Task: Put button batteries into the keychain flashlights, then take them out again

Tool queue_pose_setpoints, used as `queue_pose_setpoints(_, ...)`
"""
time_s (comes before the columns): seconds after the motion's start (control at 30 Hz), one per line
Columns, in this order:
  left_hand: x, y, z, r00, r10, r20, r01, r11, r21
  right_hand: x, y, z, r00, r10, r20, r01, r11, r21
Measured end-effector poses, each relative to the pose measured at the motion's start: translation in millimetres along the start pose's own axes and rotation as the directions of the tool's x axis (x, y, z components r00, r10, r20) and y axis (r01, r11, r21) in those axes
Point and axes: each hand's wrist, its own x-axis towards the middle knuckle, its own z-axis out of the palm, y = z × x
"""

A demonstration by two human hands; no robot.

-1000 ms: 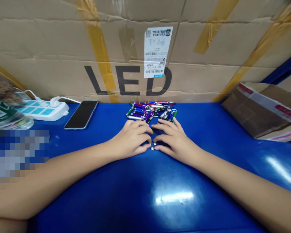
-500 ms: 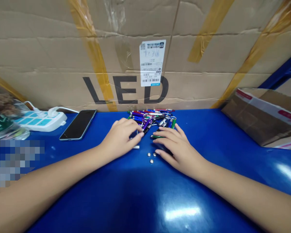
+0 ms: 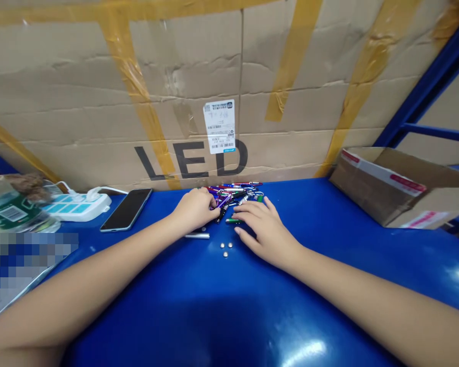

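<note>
A pile of slim coloured metal tubes (image 3: 235,189) with clips, like small pen torches, lies against the big carton. My left hand (image 3: 195,210) is at the pile's left side, thumb and fingers curled together by a purple tube (image 3: 224,201); what they grip is hidden. My right hand (image 3: 263,232) hovers or rests at the pile's front right, fingers loosely spread, fingertips by a green tube (image 3: 233,221). Between the hands sit three small silver button-like pieces (image 3: 225,254). A silver tube (image 3: 198,236) lies below my left wrist.
A phone (image 3: 127,210) and a white power strip (image 3: 78,206) lie at the left, beside a clear plastic container with a green label (image 3: 13,214). An open cardboard box (image 3: 378,191) stands at the right. The large LED carton (image 3: 290,148) walls off the back of the blue table (image 3: 199,306).
My hands have moved apart from the silver pieces, uncovering them. My left hand has gone to the pile and its fingers have closed. The view has tilted up and turned slightly right.
</note>
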Motion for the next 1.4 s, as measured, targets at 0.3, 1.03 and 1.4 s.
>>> queue_pose_setpoints(0.3, -5.3, 8.6, -36.3, 0.984, -0.155, -0.089, 0.116, 0.933, -0.340, 2.3, 6.1, -0.9, 0.987, 0.086, -0.134, -0.079, 0.995, 0.054)
queue_pose_setpoints(1.03, -65.9, 46.1, 7.2, 0.977, 0.209, -0.041, -0.204, 0.860, -0.468, 9.2, -5.5, 2.8, 0.996, 0.017, 0.089, -0.004, 0.990, -0.143)
queue_pose_setpoints(1.4, -63.2, 23.5, 8.2, 0.916, 0.294, -0.273, -0.375, 0.867, -0.327, 4.6, -13.0, 1.3, 0.996, 0.088, -0.008, -0.088, 0.996, 0.018)
